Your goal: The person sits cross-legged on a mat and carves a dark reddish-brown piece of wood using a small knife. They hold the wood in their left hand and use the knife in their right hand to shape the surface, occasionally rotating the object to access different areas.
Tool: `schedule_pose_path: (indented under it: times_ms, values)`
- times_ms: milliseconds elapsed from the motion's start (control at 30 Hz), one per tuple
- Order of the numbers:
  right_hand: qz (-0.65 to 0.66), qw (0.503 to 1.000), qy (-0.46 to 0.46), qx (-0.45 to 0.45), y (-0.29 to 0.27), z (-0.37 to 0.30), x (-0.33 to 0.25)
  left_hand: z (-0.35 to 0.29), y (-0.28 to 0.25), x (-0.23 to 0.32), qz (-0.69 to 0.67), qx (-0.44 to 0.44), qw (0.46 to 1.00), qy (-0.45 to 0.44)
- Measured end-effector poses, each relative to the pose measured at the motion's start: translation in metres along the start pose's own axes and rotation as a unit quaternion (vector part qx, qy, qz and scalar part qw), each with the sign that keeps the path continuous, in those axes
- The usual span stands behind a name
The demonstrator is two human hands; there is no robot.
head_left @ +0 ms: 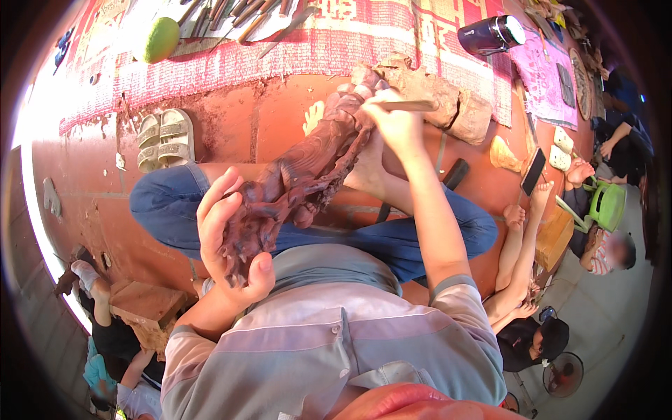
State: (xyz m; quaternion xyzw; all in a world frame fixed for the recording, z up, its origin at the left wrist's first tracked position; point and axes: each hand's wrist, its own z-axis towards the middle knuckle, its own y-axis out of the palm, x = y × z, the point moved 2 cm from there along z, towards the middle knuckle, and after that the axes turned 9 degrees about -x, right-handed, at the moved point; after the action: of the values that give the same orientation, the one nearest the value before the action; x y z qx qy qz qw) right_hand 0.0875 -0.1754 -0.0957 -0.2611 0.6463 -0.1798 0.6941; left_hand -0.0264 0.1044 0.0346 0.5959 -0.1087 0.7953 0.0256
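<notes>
Shirt (pixel 294 357), left hand (pixel 213 241) spread against carving (pixel 301 168); right hand (pixel 397 131) gripping tool (pixel 416 106)

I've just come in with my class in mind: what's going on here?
Someone sitting on the tiled floor cradles the near end of a carved wooden piece in the left hand. The right hand grips a slim tool at the far end; whether the tip touches is unclear. More tools lie ahead, near a round green object.
</notes>
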Motion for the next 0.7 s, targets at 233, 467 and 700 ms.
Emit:
schedule_pose_path:
  times_ms: [233, 467, 700]
  values:
    - [0.059, 0.998, 0.014, 0.036, -0.012, 0.004, 0.004, -0.002, 0.001, 0.000, -0.003, 0.005, 1.000, 0.007]
    - [-0.020, 0.999, 0.016, 0.031, -0.018, 0.019, -0.010, 0.000, 0.000, 0.000, -0.007, 0.002, 1.000, 0.010]
    - [-0.192, 0.976, -0.085, -0.062, 0.007, 0.010, 0.007, -0.001, -0.003, 0.000, 0.005, -0.005, 1.000, 0.012]
